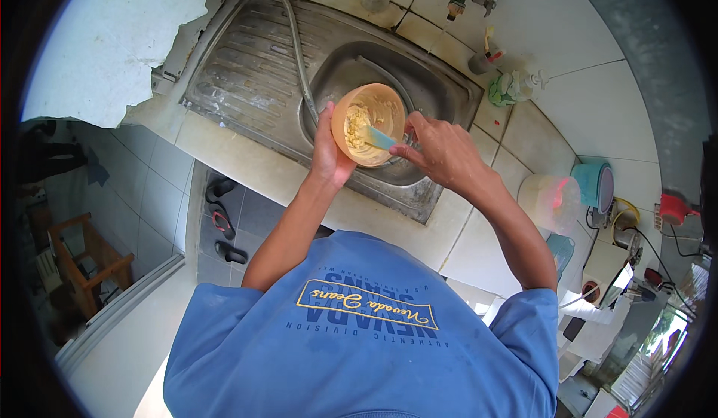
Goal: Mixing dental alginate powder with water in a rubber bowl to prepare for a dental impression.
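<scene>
The left hand (329,148) has its fingers curled around the rim and underside of an orange bowl (368,122), thumb on the near edge. The right hand (441,148) pinches a light blue spatula (381,138), fingers pressed together on its handle, the blade inside the bowl. Both forearms reach forward, elbows bent. The bowl, tilted toward the person, holds pale yellow batter (357,124) and hangs over the steel sink (419,81) set in the counter (224,145).
</scene>
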Available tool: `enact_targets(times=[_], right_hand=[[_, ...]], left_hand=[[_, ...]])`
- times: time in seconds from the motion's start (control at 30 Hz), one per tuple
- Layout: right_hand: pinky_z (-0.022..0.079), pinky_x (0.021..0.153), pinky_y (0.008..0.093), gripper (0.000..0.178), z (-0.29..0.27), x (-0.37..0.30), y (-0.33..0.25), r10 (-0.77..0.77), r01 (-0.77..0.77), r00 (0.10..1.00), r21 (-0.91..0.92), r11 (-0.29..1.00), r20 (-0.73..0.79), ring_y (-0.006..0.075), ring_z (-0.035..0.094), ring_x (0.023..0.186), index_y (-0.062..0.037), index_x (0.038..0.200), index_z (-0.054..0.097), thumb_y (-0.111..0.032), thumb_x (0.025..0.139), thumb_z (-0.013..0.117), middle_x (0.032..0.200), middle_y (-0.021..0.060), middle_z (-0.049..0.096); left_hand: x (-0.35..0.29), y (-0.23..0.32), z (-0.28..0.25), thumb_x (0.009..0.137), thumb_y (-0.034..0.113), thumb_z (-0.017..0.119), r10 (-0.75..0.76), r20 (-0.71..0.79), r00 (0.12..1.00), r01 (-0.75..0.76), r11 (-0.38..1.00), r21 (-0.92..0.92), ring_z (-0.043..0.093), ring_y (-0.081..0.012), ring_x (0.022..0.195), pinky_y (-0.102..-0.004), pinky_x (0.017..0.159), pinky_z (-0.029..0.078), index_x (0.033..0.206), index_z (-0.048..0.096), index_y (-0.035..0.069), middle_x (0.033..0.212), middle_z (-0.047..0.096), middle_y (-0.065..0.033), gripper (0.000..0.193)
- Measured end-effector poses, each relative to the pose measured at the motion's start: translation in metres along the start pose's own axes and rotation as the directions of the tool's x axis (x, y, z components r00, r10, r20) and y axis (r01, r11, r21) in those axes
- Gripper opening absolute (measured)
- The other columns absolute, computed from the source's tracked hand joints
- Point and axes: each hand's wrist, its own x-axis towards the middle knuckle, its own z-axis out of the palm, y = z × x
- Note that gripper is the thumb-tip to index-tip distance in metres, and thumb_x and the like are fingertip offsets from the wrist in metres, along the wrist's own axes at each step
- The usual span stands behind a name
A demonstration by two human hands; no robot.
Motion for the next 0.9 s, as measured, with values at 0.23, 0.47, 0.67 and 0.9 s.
enact_targets(times=[0.23,0.47,0.67,0.9], right_hand=[[0.051,0.057,0.0486,0.020,0.008,-0.014,-0.009,0.087,-0.053,0.985,-0.225,0.973,0.147,0.0395,0.066,0.067,0.0042,0.099,0.057,-0.009,0.084,0.058,0.071,0.0239,0.064],[0.050,0.055,0.0465,0.012,0.016,-0.029,-0.014,-0.118,0.150,0.984,-0.266,0.952,0.134,0.0371,0.064,0.065,-0.0011,0.095,0.057,-0.009,0.087,0.054,0.069,0.0174,0.062],[0.051,0.052,0.0457,0.013,0.024,-0.032,-0.026,-0.114,0.118,0.993,-0.166,0.979,0.037,0.0373,0.064,0.058,0.0015,0.078,0.059,-0.010,0.082,0.055,0.063,0.0207,0.061],[0.050,0.050,0.0465,0.014,0.024,-0.032,-0.018,-0.035,0.020,0.997,-0.224,0.974,-0.064,0.0381,0.063,0.057,0.0010,0.072,0.057,-0.010,0.081,0.055,0.061,0.0216,0.060]], left_hand=[[-0.002,-0.014,0.005,0.100,0.050,0.033,0.123,-0.080,0.989,-0.121,0.992,0.019,0.054,-0.0240,0.120,-0.0420,0.103,0.044,0.133,0.048,0.006,0.128,0.056,-0.0107,0.057],[-0.006,-0.018,-0.004,0.099,0.051,0.035,0.107,-0.030,0.994,-0.106,0.994,0.037,0.056,-0.0201,0.114,-0.0366,0.098,0.045,0.129,0.051,0.005,0.122,0.059,-0.0082,0.057],[-0.004,-0.026,-0.005,0.099,0.050,0.033,0.104,0.005,0.995,-0.104,0.994,0.043,0.057,-0.0205,0.113,-0.0373,0.098,0.046,0.130,0.050,0.004,0.121,0.059,-0.0091,0.057],[0.000,-0.027,0.003,0.099,0.050,0.033,0.063,-0.042,0.997,-0.060,0.997,0.057,0.057,-0.0204,0.114,-0.0377,0.097,0.047,0.129,0.051,0.005,0.120,0.059,-0.0089,0.057]])
